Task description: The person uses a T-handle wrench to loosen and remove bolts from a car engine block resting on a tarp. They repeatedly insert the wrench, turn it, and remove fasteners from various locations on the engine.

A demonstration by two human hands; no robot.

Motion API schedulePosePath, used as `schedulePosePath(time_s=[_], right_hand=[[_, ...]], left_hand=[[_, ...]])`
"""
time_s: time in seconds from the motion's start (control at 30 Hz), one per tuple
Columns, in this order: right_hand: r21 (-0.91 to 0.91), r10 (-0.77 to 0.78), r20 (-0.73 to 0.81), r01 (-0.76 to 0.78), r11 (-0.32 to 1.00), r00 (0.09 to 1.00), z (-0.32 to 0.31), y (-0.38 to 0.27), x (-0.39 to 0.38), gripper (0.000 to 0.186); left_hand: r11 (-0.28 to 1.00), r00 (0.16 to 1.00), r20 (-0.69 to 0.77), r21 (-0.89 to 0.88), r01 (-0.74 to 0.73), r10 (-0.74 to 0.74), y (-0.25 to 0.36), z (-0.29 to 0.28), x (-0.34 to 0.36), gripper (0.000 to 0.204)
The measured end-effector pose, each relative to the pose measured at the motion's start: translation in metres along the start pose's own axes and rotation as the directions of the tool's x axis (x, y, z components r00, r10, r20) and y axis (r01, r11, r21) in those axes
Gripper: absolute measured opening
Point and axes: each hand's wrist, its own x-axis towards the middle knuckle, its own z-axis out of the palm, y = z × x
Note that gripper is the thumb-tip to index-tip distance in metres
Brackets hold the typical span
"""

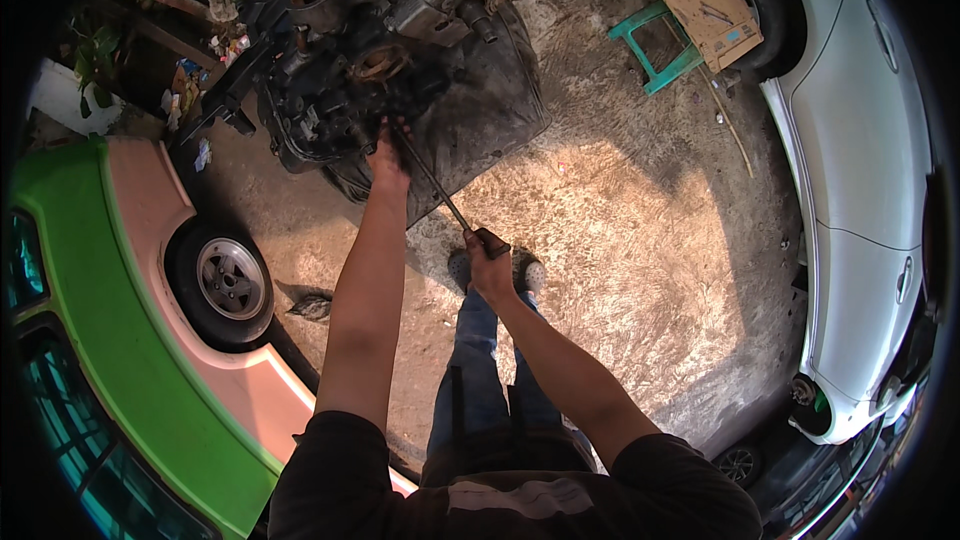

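Note:
A dark, greasy engine [360,80] stands in front of me on a black sheet [490,120]. From its near side, a long thin metal bar [437,187] with a dark handle slants down toward my right. My right hand [490,270] is closed around the handle end. At the engine, my left hand [388,155] has its fingers around the bar's far end. Dark engine parts partly hide the fingertips, and what the bar's tip touches is hidden.
A green and pink car [150,270] stands close on my left, a silver car [860,160] on my right. At the far right, a green stool [655,50] stands by a cardboard piece [705,15] with small tools on it. A thin stick [733,130] lies nearby.

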Motion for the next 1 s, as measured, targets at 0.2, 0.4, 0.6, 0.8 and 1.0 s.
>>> schedulePosePath(time_s=[0.2,0.4,0.6,0.8,1.0], right_hand=[[0.129,0.057,-0.002,-0.056,0.990,0.998,0.002,-0.003,0.001,0.032],[0.205,0.120,-0.004,-0.117,0.972,0.993,0.001,-0.021,-0.007,0.030],[0.444,0.151,0.038,-0.152,0.883,0.988,0.002,-0.027,-0.006,0.024],[0.557,0.225,0.050,-0.215,0.803,0.973,0.002,-0.025,-0.001,0.020],[0.629,0.282,0.112,-0.288,0.722,0.953,-0.004,-0.033,0.001,0.020]], left_hand=[[1.000,0.999,-0.043,-0.014,0.024,-0.024,0.001,0.003,0.000,0.023],[0.998,0.998,-0.042,-0.041,0.041,-0.043,0.001,0.002,0.003,0.022],[0.999,1.000,-0.005,-0.032,0.010,-0.011,0.000,0.002,0.001,0.022],[1.000,1.000,-0.014,0.018,0.009,-0.008,0.000,0.002,0.001,0.021],[0.999,0.999,0.025,-0.015,-0.046,0.047,-0.001,0.000,0.002,0.021]])
